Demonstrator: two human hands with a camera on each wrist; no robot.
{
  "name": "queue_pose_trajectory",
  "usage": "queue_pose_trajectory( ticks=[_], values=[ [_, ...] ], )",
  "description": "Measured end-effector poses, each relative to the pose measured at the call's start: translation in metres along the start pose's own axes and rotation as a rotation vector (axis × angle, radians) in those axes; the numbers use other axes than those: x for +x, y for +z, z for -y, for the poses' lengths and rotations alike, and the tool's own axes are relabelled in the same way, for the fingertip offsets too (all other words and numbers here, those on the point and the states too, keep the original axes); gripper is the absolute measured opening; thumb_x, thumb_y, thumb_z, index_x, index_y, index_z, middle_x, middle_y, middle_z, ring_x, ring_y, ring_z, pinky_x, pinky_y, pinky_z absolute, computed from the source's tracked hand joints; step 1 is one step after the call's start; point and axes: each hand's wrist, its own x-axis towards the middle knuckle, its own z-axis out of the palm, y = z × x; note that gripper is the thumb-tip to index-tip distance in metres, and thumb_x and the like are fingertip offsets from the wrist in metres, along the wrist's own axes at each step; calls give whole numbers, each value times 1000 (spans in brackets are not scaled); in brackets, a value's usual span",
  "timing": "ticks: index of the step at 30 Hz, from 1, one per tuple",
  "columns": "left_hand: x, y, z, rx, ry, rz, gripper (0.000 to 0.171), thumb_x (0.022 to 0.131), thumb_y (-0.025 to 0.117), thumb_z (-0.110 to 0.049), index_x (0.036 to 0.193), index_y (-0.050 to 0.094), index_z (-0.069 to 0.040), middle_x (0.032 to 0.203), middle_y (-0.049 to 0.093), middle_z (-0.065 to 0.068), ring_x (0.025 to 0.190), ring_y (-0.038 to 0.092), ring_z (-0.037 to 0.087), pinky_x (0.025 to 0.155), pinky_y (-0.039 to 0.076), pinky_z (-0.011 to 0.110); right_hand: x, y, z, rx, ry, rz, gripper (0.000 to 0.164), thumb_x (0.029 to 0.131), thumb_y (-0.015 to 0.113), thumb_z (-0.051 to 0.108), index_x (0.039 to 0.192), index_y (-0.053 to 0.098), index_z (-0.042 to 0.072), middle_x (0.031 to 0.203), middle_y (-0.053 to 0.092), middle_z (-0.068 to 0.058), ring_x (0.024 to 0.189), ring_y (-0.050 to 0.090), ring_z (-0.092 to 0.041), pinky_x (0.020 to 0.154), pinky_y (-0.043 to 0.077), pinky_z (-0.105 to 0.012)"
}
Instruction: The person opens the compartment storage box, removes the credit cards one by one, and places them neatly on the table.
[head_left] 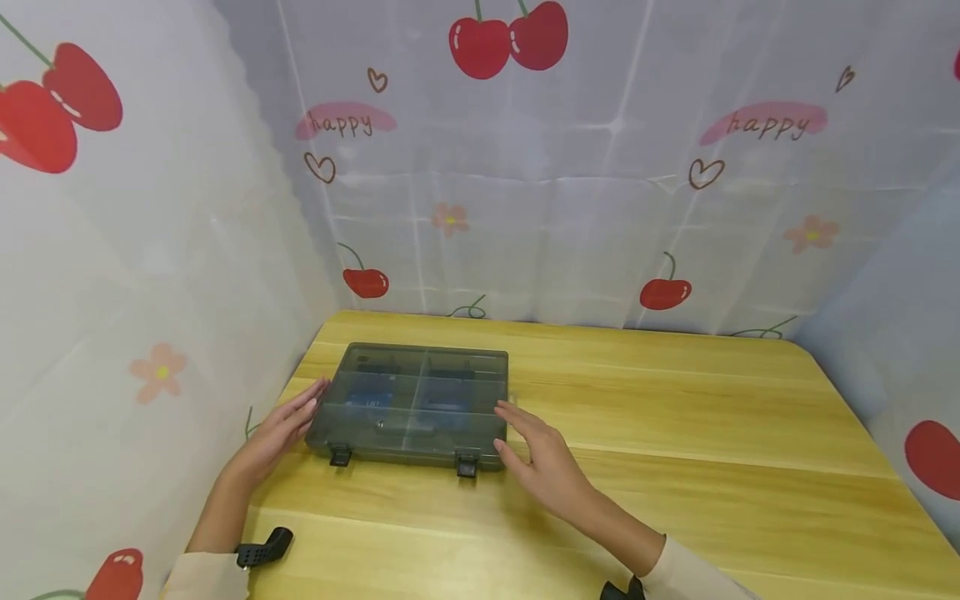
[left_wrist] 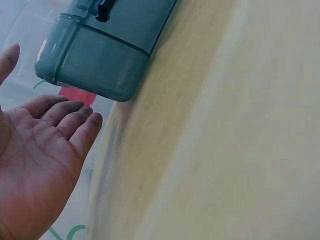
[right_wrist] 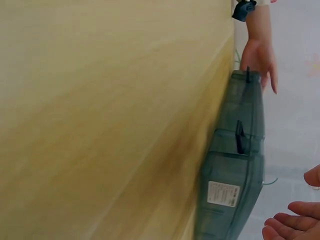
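Observation:
A translucent grey-green plastic storage box, its lid down, lies on the table. Two black latches, the left one and the right one, stick out from its front side. Blue items show dimly through the compartment lid; their kind cannot be made out. At the box's left side is my left hand, fingers extended; the left wrist view shows a gap between palm and box. My right hand is at the right side, thumb and fingers spread near the edge. A white label is on the box's front.
The wood-grain table extends to the right of the box. A curtain printed with cherries hangs behind it and along both sides, close to my left arm. Black wrist devices are on the left wrist and the right wrist.

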Motion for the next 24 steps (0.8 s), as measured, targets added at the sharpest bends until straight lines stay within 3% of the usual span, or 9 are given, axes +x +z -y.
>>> queue_pose_trajectory(
  ticks=[2,4,6,8,11,13,18,24],
  values=[
    [-7,2,-2,47,-5,1,61,113,32,-33,164,8,-10,170,4,11,154,-1,35,104,30,8,-4,-1,-4,4,16,0,53,98,69,14,146,52,-1,153,47,-16,141,44,-35,110,41,-54],
    [-14,5,-4,100,-13,-5,60,113,33,-33,165,11,-12,170,5,10,154,1,37,108,32,15,-8,-2,-6,4,47,15,58,99,68,16,149,47,-2,155,43,-17,141,43,-36,111,39,-54],
    [-19,7,-5,150,-17,-11,59,113,33,-32,165,12,-12,170,5,11,153,2,40,109,34,21,-12,-3,-8,13,91,44,63,100,67,19,153,41,-2,159,38,-17,124,59,-38,113,38,-52],
    [-23,10,-6,175,-13,-12,58,113,34,-30,164,14,-10,170,4,13,152,1,43,107,37,22,-16,-2,-10,23,132,80,68,100,66,22,156,35,-1,161,32,-17,127,57,-40,114,35,-51],
    [-27,14,-8,176,-9,4,59,113,35,-28,164,13,-7,169,0,18,151,-2,46,101,36,11,-20,1,-13,59,172,131,71,102,64,24,157,29,-4,162,27,-20,133,51,-40,117,30,-52],
    [-30,15,-9,167,-14,16,60,113,36,-27,164,12,-7,169,-2,19,150,-4,47,98,33,6,-22,3,-14,87,175,158,72,102,63,23,156,27,-8,162,25,-24,149,26,-39,117,27,-53],
    [-34,16,-9,147,-30,38,61,113,36,-27,164,9,-8,168,-6,19,150,-6,48,98,33,5,-24,8,-16,145,184,202,71,104,60,21,155,24,-11,162,21,-27,150,20,-39,118,23,-53],
    [-37,16,-8,130,-51,46,62,113,36,-29,164,6,-10,168,-9,18,150,-5,47,98,33,6,-23,14,-15,152,183,200,70,103,60,19,155,24,-10,162,22,-25,150,21,-39,118,23,-52]
  ],
)
